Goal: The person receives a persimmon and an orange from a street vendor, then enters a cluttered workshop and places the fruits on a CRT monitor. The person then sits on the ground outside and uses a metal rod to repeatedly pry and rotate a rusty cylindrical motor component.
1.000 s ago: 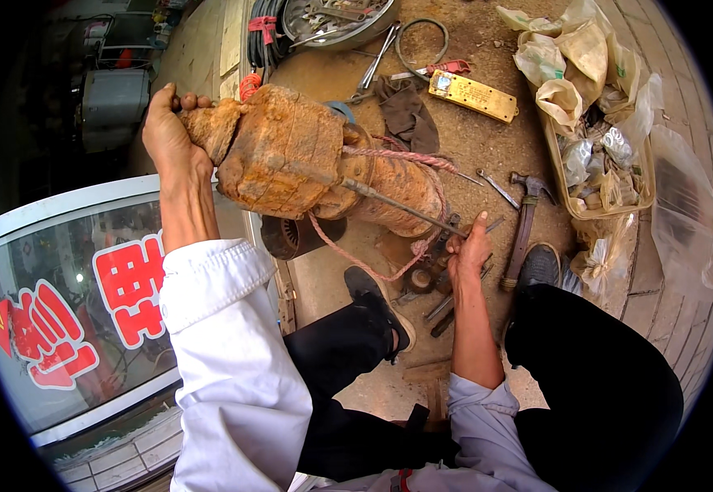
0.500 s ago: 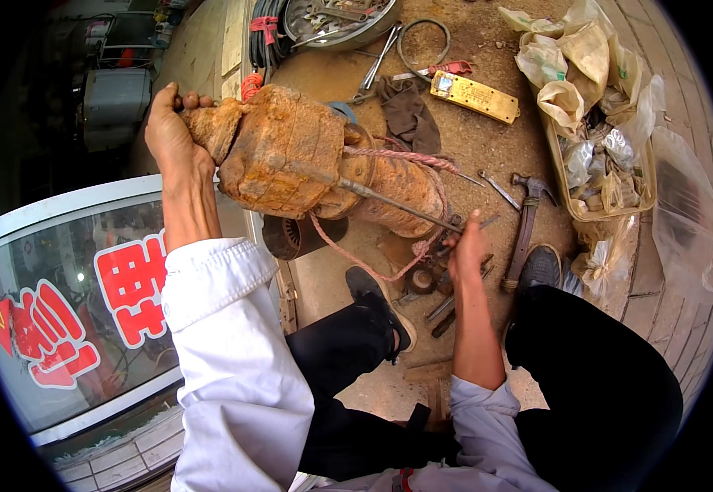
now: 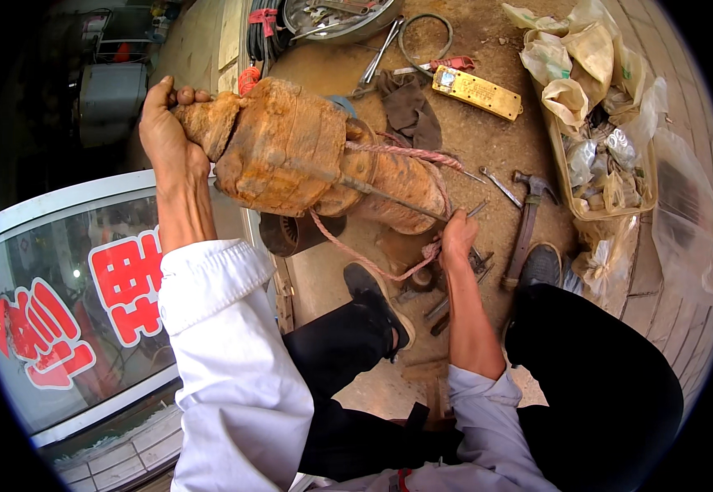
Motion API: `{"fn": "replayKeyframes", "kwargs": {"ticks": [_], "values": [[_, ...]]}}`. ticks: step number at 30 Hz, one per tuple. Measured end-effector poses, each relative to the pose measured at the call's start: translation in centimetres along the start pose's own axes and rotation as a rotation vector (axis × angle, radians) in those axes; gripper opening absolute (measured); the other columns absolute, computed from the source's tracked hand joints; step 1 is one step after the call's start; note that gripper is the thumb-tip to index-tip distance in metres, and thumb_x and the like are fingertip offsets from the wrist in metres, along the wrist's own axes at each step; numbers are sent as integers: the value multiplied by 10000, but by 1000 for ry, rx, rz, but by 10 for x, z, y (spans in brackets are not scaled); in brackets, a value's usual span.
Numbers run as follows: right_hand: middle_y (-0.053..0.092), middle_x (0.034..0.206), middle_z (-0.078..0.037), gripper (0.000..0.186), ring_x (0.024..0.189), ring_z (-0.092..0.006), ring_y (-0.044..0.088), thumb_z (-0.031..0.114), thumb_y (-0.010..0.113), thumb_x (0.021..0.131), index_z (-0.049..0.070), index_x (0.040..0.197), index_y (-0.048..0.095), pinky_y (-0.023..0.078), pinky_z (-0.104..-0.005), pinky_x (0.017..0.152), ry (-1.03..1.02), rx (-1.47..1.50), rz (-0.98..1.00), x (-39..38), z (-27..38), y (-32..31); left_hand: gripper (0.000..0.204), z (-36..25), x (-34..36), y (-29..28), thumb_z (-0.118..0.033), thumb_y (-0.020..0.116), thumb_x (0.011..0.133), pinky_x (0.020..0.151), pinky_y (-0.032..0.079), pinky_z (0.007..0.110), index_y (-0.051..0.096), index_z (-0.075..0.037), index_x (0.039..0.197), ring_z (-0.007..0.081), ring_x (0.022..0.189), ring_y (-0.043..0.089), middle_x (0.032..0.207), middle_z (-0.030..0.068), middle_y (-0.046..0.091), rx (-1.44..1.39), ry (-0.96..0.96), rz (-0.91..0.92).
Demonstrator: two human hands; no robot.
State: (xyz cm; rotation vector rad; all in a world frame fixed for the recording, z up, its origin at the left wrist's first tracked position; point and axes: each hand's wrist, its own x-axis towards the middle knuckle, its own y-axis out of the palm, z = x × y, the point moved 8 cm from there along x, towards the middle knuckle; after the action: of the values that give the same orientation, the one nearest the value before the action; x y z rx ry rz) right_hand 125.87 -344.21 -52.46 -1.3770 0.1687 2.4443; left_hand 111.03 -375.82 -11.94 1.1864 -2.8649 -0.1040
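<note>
A heavily rusted, pump-like machine (image 3: 279,152) lies tilted in front of me. My left hand (image 3: 168,127) is wrapped round its narrow far-left end. A pink rope (image 3: 397,151) is tied about its body, and a slack loop hangs below. My right hand (image 3: 458,235) is closed at the machine's right end around a thin metal rod (image 3: 397,198), which runs along the rusty casing. The rope's knotted part lies against these fingers; whether they grip it too I cannot tell. Under the machine stands a dark hollow cylinder (image 3: 301,234).
A hammer (image 3: 525,230) and a wrench (image 3: 500,187) lie on the right. Beyond are a yellow power strip (image 3: 478,93), a dark cloth (image 3: 410,111) and a metal basin (image 3: 344,31) of tools. A bin (image 3: 598,211) with plastic bags stands far right; a glass panel (image 3: 78,287) borders the left.
My left hand and the machine's left end have shifted slightly left and away from me. My right hand has moved a little left and nearer the machine's end.
</note>
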Motion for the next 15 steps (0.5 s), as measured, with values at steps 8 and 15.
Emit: {"fn": "replayKeyframes", "kwargs": {"ticks": [8, 15], "values": [[526, 593, -131, 325, 500, -219, 512, 196, 458, 879, -85, 733, 532, 410, -417, 474, -55, -151, 48, 12, 19, -4, 227, 0, -1, -9, -127, 594, 884, 640, 488, 350, 432, -48, 746, 234, 625, 529, 641, 80, 486, -55, 12, 54], [427, 570, -45, 370, 499, -169, 415, 276, 519, 939, 14, 684, 458, 357, -379, 462, -88, 165, -18, 8, 8, -5, 169, -4, -6, -11, -106, 599, 875, 574, 504, 334, 484, -10, 799, 217, 586, 533, 654, 85, 507, -3, 49, -109]]}}
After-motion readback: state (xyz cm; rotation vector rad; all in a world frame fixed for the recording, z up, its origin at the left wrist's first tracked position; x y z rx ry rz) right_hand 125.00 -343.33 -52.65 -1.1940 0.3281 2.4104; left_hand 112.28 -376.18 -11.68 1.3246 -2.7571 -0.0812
